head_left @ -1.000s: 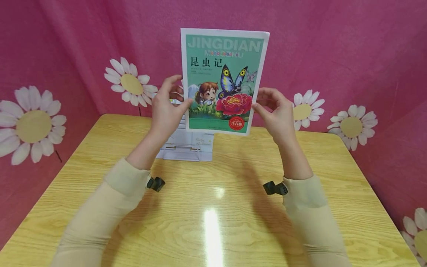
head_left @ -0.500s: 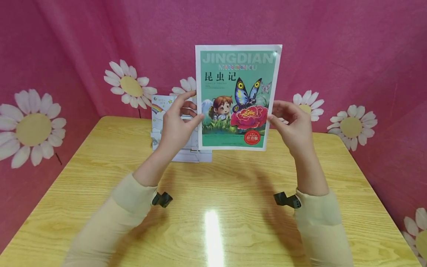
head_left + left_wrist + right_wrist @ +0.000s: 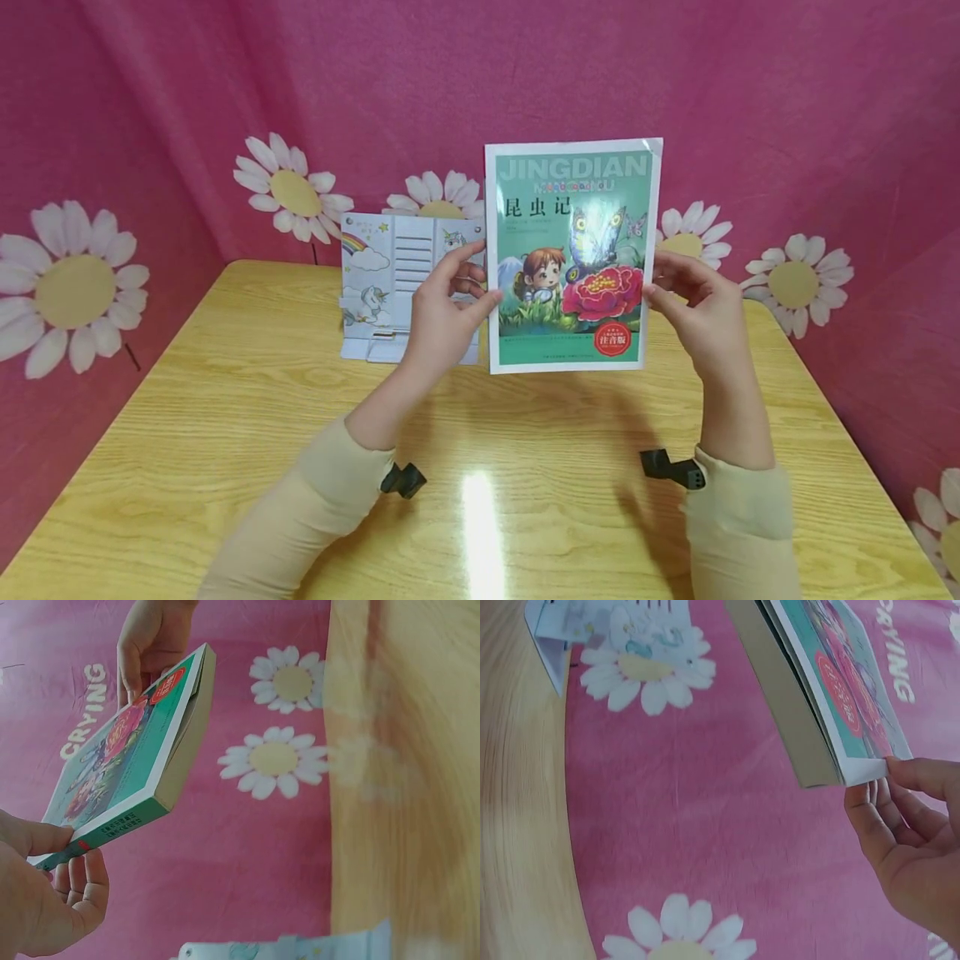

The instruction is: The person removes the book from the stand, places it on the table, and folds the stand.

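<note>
A green, white-bordered paperback book (image 3: 570, 267) is held upright above the table, its cover with a butterfly and a red flower facing me. My left hand (image 3: 446, 312) pinches its left side, the spine edge, thumb in front and fingers behind. On the opposite edge my right hand (image 3: 701, 312) grips it the same way. From the left wrist view the closed book (image 3: 127, 757) shows its spine and bottom page edges. The right wrist view shows the page block (image 3: 787, 697) and the right thumb on the cover's corner.
Behind my left hand, a white book stand (image 3: 367, 283) with unicorn and rainbow pictures stands at the back of the wooden table (image 3: 360, 517). A pink cloth (image 3: 360, 75) with large daisies hangs around the table's back and sides.
Both hands have moved right and down with the book, away from in front of the stand. More of the stand now shows. Glare has appeared on the cover.
</note>
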### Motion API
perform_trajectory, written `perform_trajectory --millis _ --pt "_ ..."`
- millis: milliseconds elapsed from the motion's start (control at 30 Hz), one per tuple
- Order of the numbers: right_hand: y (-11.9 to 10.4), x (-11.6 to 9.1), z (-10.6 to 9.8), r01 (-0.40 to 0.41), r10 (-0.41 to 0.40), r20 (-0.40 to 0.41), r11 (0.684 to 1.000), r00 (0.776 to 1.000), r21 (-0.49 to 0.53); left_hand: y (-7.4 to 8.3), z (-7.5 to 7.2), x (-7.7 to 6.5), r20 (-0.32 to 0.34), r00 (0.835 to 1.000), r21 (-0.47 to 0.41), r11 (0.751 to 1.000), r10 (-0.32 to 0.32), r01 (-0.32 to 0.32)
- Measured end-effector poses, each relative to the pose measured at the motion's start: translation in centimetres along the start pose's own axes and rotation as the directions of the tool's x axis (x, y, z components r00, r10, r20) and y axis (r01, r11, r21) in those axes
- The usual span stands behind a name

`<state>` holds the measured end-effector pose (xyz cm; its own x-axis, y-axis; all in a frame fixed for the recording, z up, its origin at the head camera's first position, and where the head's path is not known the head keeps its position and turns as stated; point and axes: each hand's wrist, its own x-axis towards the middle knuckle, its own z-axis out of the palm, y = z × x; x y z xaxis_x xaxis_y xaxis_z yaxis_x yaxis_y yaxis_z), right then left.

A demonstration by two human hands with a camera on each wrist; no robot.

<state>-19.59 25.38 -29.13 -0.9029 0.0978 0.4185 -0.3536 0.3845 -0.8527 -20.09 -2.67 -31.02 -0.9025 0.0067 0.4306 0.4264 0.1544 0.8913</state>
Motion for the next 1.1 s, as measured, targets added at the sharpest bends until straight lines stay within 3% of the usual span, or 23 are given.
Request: perform_trajectory --millis 300,600,967,1100 --pt "1.6 -0.4 -2.9 -0.058 0.058 0.064 0.998 0.996 0.009 -0.7 2.9 -0.7 0.022 0.999 -0.037 0.998 -0.041 0.041" --pt "2.9 -0.7 -5.4 -0.092 0.073 0.16 0.989 0.984 0.117 -1.3 5.2 -1.2 0.048 0.996 -0.061 0.995 -0.076 0.079" --pt "4.5 -0.7 -7.1 -0.121 0.152 0.281 0.984 0.948 -0.127 -2.4 7.4 -2.1 0.091 0.981 -0.013 0.985 -0.172 0.173" --pt "5.3 -0.9 -7.4 -0.113 0.164 0.318 0.978 0.934 -0.173 -2.7 7.9 -2.6 0.106 0.976 -0.002 0.981 -0.191 0.193"
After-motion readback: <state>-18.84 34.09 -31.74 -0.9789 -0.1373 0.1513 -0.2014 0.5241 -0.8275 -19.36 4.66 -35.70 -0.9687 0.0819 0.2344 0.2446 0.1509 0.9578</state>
